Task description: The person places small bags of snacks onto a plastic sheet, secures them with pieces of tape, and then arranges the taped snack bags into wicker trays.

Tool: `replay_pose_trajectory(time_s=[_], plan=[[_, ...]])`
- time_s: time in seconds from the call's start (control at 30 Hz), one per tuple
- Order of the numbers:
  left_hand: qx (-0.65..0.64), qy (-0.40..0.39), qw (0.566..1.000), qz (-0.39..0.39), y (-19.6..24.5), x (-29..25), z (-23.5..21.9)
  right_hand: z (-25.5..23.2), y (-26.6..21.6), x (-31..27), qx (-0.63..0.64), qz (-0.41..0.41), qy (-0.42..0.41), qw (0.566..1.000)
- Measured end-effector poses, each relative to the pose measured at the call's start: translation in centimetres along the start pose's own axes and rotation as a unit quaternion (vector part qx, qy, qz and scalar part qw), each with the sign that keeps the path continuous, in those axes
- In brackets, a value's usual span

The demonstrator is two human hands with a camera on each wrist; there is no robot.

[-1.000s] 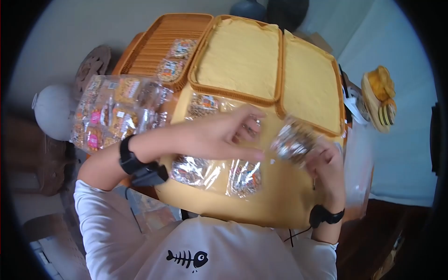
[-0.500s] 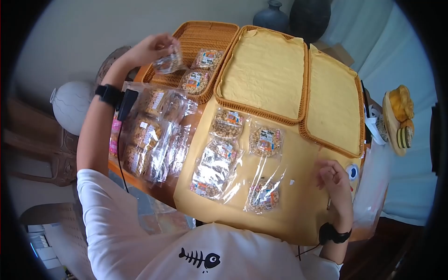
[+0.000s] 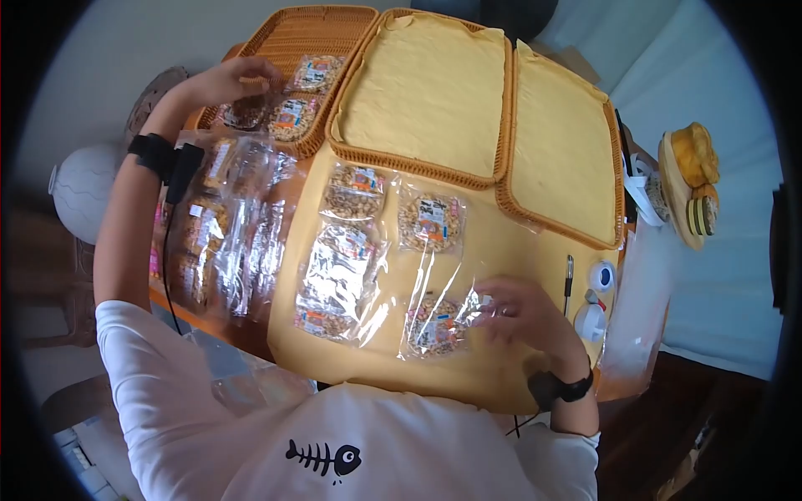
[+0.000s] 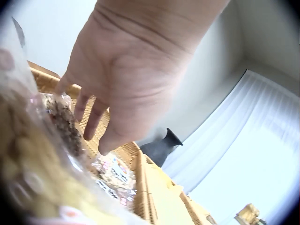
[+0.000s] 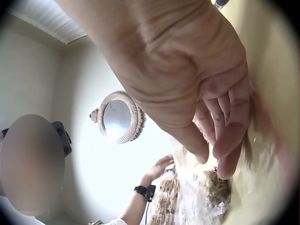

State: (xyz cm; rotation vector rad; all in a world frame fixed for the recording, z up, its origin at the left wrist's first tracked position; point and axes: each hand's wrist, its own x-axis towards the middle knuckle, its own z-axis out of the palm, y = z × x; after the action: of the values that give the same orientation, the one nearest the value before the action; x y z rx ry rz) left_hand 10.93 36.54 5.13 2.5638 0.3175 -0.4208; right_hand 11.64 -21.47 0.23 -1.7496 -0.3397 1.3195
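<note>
My left hand [image 3: 225, 83] is over the left wicker tray [image 3: 276, 29], above a clear-wrapped packet [image 3: 244, 113] lying in it. In the left wrist view the fingers of the left hand [image 4: 126, 75] hang loosely apart beside that dark packet [image 4: 65, 124], holding nothing. Two labelled packets, an upper [image 3: 316, 73] and a lower [image 3: 292, 115], lie to its right in the tray. My right hand [image 3: 522, 313] is at the right edge of a packet [image 3: 436, 327] on the yellow sheet. In the right wrist view the right hand [image 5: 187, 70] has thumb and fingers parted near the packet [image 5: 216, 190].
Two wicker trays with yellow lining, a middle [image 3: 422, 92] and a right [image 3: 560, 150], adjoin the left one. More packets [image 3: 355, 192] lie on the sheet. A big bag of packets [image 3: 209, 225] is at left. A pen [image 3: 569, 275] and tape roll [image 3: 601, 275] lie at right.
My left hand has let go of the packet, which now lies in the left tray. My right hand has moved left to the front packet. The head view has shifted.
</note>
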Motion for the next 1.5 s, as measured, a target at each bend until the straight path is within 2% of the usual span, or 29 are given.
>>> replay_pose_trajectory(time_s=[0.07,0.1,0.17,0.23,0.33,0.4,0.47,0.53,0.6,0.67,0.73,0.8,0.87,0.93,0.97,1.0,1.03,1.07,1.13,1.23,1.3,1.33,1.37,1.43,1.47,1.5], plan=[[0.098,0.09,0.989,0.059,-0.1,-0.2,0.7,1.1,-1.1,0.6,-0.067,-0.007,-0.002,0.998],[0.1,0.085,0.989,0.068,0.0,-0.3,0.7,1.7,-2.0,0.4,-0.089,-0.022,0.001,0.996],[0.106,0.075,0.988,0.084,1.6,-0.6,0.6,2.2,-1.5,1.0,-0.162,-0.126,0.03,0.978],[0.094,0.083,0.987,0.101,3.1,-1.0,1.1,2.3,1.4,2.5,-0.258,-0.296,0.086,0.916],[0.059,0.092,0.983,0.146,5.7,-1.5,2.1,1.9,0.1,1.8,-0.245,-0.132,-0.013,0.961],[0.04,0.089,0.979,0.177,7.8,-2.1,2.7,1.3,0.1,1.3,-0.134,-0.117,-0.021,0.984],[0.029,0.081,0.975,0.204,10.3,-3.1,3.0,0.0,-0.2,0.3,-0.065,-0.082,0.005,0.995],[-0.005,0.068,0.97,0.234,12.9,-4.2,3.8,-2.3,-1.7,-1.9,-0.037,-0.028,0.065,0.997],[-0.039,0.038,0.967,0.248,15.9,-6.0,4.6,-3.9,-2.4,-4.2,-0.019,-0.064,0.158,0.985],[-0.028,0.053,0.941,0.334,17.9,-7.0,6.6,-4.8,-3.4,-6.5,-0.05,-0.09,0.25,0.963],[-0.05,0.004,0.946,0.321,20.8,-8.9,8.1,-5.0,-4.4,-8.0,-0.081,-0.135,0.322,0.934],[-0.088,-0.007,0.943,0.321,22.7,-10.2,10.1,-4.4,-5.3,-9.0,-0.073,-0.192,0.355,0.912],[-0.143,0.114,0.878,0.443,24.3,-9.9,13.5,-3.2,-5.6,-9.0,-0.049,-0.243,0.346,0.905],[-0.206,0.075,0.862,0.457,24.7,-10.0,14.6,-1.6,-5.1,-7.9,-0.028,-0.291,0.311,0.904],[-0.241,-0.023,0.881,0.408,25.4,-10.7,13.7,-1.1,-4.7,-7.0,-0.047,-0.318,0.296,0.899],[-0.272,-0.122,0.887,0.352,25.8,-11.1,13.1,-0.3,-5.0,-6.6,-0.001,-0.304,0.274,0.912],[-0.268,-0.164,0.879,0.358,25.6,-10.9,12.8,0.8,-5.5,-6.1,0.046,-0.289,0.25,0.923],[-0.252,-0.163,0.89,0.344,25.2,-10.6,12.6,1.3,-5.8,-5.7,0.093,-0.271,0.226,0.931],[-0.219,-0.161,0.909,0.317,23.9,-10.2,11.8,1.1,-5.1,-4.7,0.107,-0.269,0.207,0.935],[-0.174,-0.065,0.958,0.218,21.2,-10.4,8.0,1.0,-4.4,-3.8,0.112,-0.26,0.211,0.936],[-0.101,0.079,0.974,0.187,16.7,-8.9,5.4,0.9,-3.9,-3.6,0.103,-0.244,0.223,0.938],[-0.108,0.114,0.977,0.143,13.8,-7.8,3.7,0.7,-3.5,-3.6,0.089,-0.231,0.222,0.943],[-0.118,0.148,0.977,0.098,10.9,-6.6,2.1,0.3,-3.0,-3.6,0.075,-0.219,0.221,0.947],[0.006,0.281,0.958,0.052,3.7,-4.3,-0.7,0.1,-2.4,-3.5,0.068,-0.202,0.22,0.952],[0.103,0.299,0.948,0.04,0.1,-4.1,-2.1,0.0,-2.2,-3.3,0.073,-0.197,0.219,0.953],[0.179,0.308,0.935,-0.008,-1.4,-4.5,-3.0,-0.1,-2.0,-3.1,0.078,-0.193,0.218,0.953]])
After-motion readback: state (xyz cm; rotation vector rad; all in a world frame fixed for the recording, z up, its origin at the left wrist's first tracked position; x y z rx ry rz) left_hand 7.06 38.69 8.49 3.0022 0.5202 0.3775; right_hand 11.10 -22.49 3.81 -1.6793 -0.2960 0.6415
